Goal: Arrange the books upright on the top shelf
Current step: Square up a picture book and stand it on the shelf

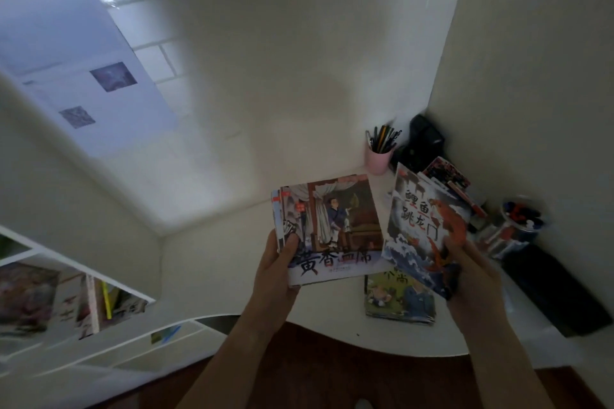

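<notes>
Books, thin picture paperbacks: I judge them light, floppy, glossy covers likely slippery. Shelf unit [83,279] at 8 o'clock, few books already standing there. Left hand [275,271] at 6 o'clock clamps small stack [327,229] at lower left corner, thumb on cover. Right hand [471,271] at 4 o'clock pinches single carp-cover book [423,226] by bottom edge, tilted. More books [400,297] flat on desk [216,262] between hands. I would grip near spine to stop sagging.

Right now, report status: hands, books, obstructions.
Left hand holds a small stack of books. Right hand holds one book. More books flat on desk. No obstruction seen.
</notes>
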`<state>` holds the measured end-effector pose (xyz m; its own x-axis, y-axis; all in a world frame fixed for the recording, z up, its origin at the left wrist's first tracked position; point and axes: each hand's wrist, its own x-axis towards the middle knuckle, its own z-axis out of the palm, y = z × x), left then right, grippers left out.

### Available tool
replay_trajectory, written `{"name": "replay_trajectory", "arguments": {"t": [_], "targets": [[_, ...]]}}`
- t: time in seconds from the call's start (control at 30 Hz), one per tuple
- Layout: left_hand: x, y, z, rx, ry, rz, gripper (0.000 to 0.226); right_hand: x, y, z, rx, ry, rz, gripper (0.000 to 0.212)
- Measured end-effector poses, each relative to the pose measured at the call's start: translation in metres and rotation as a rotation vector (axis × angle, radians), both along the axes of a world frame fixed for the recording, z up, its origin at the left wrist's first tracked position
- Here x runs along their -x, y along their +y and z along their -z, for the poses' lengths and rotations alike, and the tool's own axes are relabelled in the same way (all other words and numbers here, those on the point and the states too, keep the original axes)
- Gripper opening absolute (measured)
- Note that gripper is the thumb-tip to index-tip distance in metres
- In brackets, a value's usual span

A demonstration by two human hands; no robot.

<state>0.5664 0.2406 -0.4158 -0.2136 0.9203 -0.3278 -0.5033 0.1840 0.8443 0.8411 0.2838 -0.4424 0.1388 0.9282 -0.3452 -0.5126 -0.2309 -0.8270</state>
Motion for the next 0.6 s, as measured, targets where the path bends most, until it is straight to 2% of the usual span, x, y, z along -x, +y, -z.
{"name": "replay_trajectory", "arguments": {"t": [0.23, 0.3, 0.43, 0.5, 0.6], "targets": [[0.012, -0.002, 0.012, -0.002, -0.002, 0.035, 0.039, -0.006, 0.001, 0.022, 0.11, 0.111, 0.032, 0.017], [0.012, -0.002, 0.014, -0.017, 0.018, 0.05, 0.039, 0.002, 0.0, 0.018, 0.111, 0.046, 0.001, 0.02], [0.009, -0.001, 0.017, -0.057, 0.174, 0.091, 0.045, 0.037, -0.01, -0.006, -0.005, -0.265, -0.208, 0.016], [0.005, -0.002, 0.017, -0.058, 0.206, 0.099, 0.046, 0.05, -0.01, -0.006, 0.008, -0.312, -0.226, 0.018], [0.002, -0.001, 0.018, -0.029, 0.141, 0.084, 0.039, 0.052, -0.009, 0.0, 0.075, -0.291, -0.198, 0.022]]}}
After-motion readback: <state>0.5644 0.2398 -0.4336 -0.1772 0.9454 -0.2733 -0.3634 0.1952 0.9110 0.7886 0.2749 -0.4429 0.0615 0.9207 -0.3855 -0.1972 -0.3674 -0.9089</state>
